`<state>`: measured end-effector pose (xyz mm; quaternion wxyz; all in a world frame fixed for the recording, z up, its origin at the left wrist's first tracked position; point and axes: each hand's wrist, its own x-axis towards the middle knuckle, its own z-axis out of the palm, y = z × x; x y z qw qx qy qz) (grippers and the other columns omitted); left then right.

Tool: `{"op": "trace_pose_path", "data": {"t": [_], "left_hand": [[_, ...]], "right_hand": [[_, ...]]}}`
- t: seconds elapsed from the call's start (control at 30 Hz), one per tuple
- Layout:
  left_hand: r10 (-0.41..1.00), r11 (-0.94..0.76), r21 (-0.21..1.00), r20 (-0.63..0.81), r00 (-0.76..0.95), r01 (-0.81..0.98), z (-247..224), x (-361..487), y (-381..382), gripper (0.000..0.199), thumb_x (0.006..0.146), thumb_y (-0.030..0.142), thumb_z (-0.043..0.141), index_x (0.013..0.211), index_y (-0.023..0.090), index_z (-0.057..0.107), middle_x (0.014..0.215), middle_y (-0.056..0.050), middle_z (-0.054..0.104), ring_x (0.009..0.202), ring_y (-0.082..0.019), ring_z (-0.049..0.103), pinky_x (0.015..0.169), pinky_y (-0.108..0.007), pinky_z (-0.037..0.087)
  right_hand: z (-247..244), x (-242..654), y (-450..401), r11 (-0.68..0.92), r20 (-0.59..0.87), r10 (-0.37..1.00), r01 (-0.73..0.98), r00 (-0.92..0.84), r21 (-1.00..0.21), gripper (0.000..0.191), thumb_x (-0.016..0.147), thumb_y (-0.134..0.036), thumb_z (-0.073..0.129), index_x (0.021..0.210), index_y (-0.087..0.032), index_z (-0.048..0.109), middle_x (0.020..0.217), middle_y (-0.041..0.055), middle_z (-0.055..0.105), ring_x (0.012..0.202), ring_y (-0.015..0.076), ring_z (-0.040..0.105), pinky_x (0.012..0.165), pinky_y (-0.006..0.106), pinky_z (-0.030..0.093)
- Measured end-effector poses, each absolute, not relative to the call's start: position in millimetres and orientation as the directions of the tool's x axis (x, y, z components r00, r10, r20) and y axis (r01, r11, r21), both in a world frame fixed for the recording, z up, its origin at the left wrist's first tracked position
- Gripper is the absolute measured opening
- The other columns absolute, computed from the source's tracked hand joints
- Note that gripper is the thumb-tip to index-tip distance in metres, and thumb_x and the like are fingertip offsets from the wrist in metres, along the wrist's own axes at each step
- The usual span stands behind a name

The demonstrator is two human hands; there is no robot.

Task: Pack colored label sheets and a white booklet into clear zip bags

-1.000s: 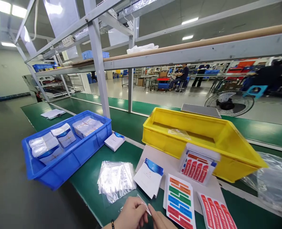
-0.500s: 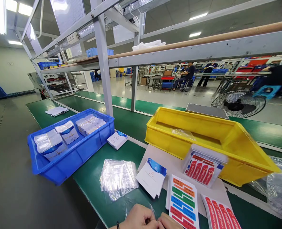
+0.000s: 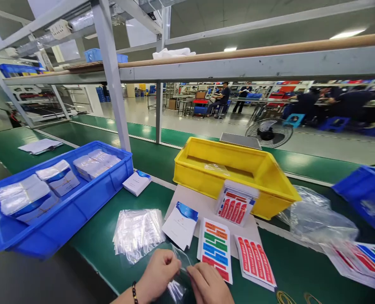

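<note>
My left hand point(image 3: 160, 270), with a dark beaded bracelet at the wrist, pinches one side of a clear plastic bag point(image 3: 181, 276). On its other side, the fingers of my right hand point(image 3: 209, 283) are closed on the bag's edge. A pile of clear bags point(image 3: 139, 232) lies just beyond my left hand. Beside it is a stack of white booklets point(image 3: 181, 226) with blue tops. Nearest my right hand is a stack of multicoloured label sheets point(image 3: 215, 249), with red label sheets point(image 3: 255, 261) to its right.
A blue bin point(image 3: 88, 207) at left holds bundled, bagged booklets. Behind the sheets stands a yellow bin point(image 3: 203, 185), with packed label sets point(image 3: 237, 202) leaning against it. Rubber bands point(image 3: 284, 297), crumpled plastic point(image 3: 320, 219) and another blue bin point(image 3: 365, 194) are at right. Several people sit beyond a fan point(image 3: 269, 132).
The view has swung right and down, so the bins and stacks shift left and the right-hand blue bin appears. My hands have come further into view and now stand apart with the bag between them.
</note>
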<state>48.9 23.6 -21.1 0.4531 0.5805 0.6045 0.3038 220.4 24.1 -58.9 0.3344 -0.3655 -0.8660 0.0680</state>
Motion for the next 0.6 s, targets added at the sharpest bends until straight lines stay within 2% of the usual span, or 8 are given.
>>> {"op": "trace_pose_path", "data": {"t": [0.07,0.1,0.13,0.2,0.37,0.47,0.57,0.6], "left_hand": [[0.993,-0.011,0.889,-0.043,0.108,0.457,-6.6,41.9,21.1,0.017,0.077,0.025,0.044,0.064,0.018,0.053,0.071,-0.003,0.056,0.071,-0.017,0.049,0.068,-0.029,0.040],[0.956,-0.267,0.823,0.161,0.246,0.501,0.2,38.2,20.2,0.014,0.078,0.022,0.044,0.079,0.017,0.057,0.087,-0.007,0.061,0.086,-0.021,0.050,0.080,-0.034,0.039],[0.869,-0.465,0.726,0.265,0.419,0.506,6.2,34.4,19.8,0.016,0.078,0.018,0.045,0.086,0.019,0.058,0.091,-0.007,0.062,0.093,-0.022,0.049,0.087,-0.037,0.037],[0.752,-0.626,0.593,0.286,0.594,0.506,14.6,26.3,21.2,0.014,0.076,0.015,0.050,0.084,0.020,0.059,0.084,-0.005,0.062,0.089,-0.021,0.051,0.087,-0.036,0.037],[0.849,-0.426,0.604,0.009,0.528,0.674,12.9,5.4,30.3,0.009,0.075,0.018,0.054,0.066,0.019,0.056,0.069,-0.001,0.058,0.072,-0.017,0.049,0.071,-0.028,0.036],[0.888,-0.196,0.748,-0.139,0.439,0.634,-2.4,0.1,33.3,0.014,0.077,0.021,0.050,0.066,0.019,0.057,0.069,0.001,0.055,0.068,-0.015,0.046,0.066,-0.026,0.032],[0.887,-0.026,0.835,-0.234,0.398,0.550,-23.9,3.6,34.0,0.022,0.076,0.028,0.050,0.057,0.018,0.053,0.060,0.003,0.050,0.062,-0.014,0.043,0.062,-0.025,0.031],[0.884,0.008,0.848,-0.253,0.392,0.530,-30.9,5.8,33.9,0.027,0.076,0.033,0.050,0.054,0.018,0.051,0.057,0.003,0.048,0.060,-0.014,0.043,0.060,-0.025,0.031]], "right_hand": [[-44.4,221.9,25.7,0.728,0.481,0.685,0.541,-0.548,-0.420,0.024,0.085,-0.012,0.040,0.094,-0.021,0.060,0.072,0.0059,0.062,0.063,0.0174,0.059,0.056,0.026,0.048],[-35.9,223.6,26.7,0.725,0.445,0.687,0.511,-0.574,-0.461,0.024,0.085,-0.012,0.038,0.092,-0.021,0.059,0.072,0.0054,0.061,0.064,0.0168,0.059,0.056,0.025,0.047],[-26.9,225.8,27.6,0.710,0.399,0.696,0.487,-0.598,-0.508,0.023,0.086,-0.012,0.037,0.089,-0.021,0.058,0.072,0.0048,0.061,0.065,0.0162,0.058,0.057,0.024,0.047],[-8.1,230.8,28.5,0.651,0.278,0.718,0.474,-0.638,-0.593,0.020,0.086,-0.014,0.039,0.082,-0.022,0.057,0.073,0.0029,0.061,0.066,0.0150,0.057,0.059,0.023,0.046],[20.4,230.8,32.0,0.536,0.071,0.727,0.500,-0.683,-0.680,0.010,0.079,-0.026,0.060,0.072,-0.021,0.055,0.085,0.0011,0.060,0.075,0.0155,0.057,0.064,0.023,0.046],[5.2,211.8,44.3,0.579,0.203,0.756,0.491,-0.622,-0.651,0.011,0.083,-0.021,0.054,0.072,-0.020,0.056,0.094,0.0034,0.060,0.084,0.0167,0.056,0.073,0.027,0.045],[-29.0,184.9,65.3,0.611,0.382,0.791,0.634,-0.477,-0.474,0.010,0.080,-0.015,0.054,0.087,-0.019,0.060,0.099,0.0088,0.060,0.092,0.0232,0.053,0.083,0.038,0.042],[-40.4,177.0,72.4,0.594,0.391,0.800,0.694,-0.456,-0.406,0.021,0.075,-0.017,0.059,0.096,-0.017,0.059,0.104,0.0114,0.059,0.096,0.0265,0.051,0.085,0.042,0.040]]}}
